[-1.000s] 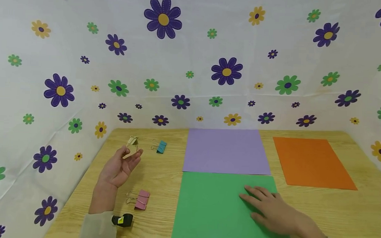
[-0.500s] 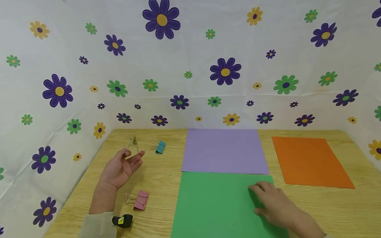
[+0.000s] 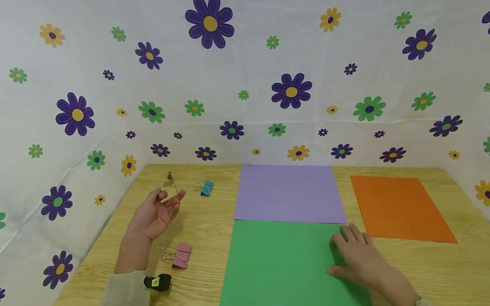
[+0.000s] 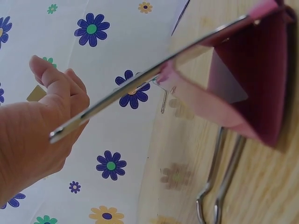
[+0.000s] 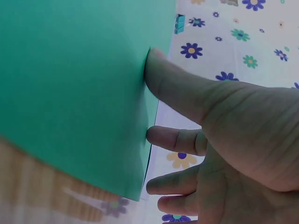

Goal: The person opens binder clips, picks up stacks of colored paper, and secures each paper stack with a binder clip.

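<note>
My left hand (image 3: 151,216) is raised above the table's left side. Between its thumb and fingers it pinches a gold binder clip (image 3: 169,180) by the wire handles; only a gold patch of it shows in the left wrist view. My right hand (image 3: 360,258) rests on a green sheet of paper (image 3: 281,267) near its far right corner. In the right wrist view its thumb and index fingertips touch the paper, spread apart. A pink binder clip (image 3: 182,255) lies below my left hand, looming large in the left wrist view. Beyond that hand lies a blue binder clip (image 3: 207,187).
A purple sheet (image 3: 290,193) lies behind the green one, edges meeting. To the right is an orange sheet (image 3: 403,208). A flower-printed white cloth (image 3: 248,72) hangs around the back and sides of the wooden table (image 3: 210,224).
My right hand has slid from the green sheet's middle towards its far right corner, its fingers bending more. My left hand stays in place, while the gold clip turns slightly in its fingers.
</note>
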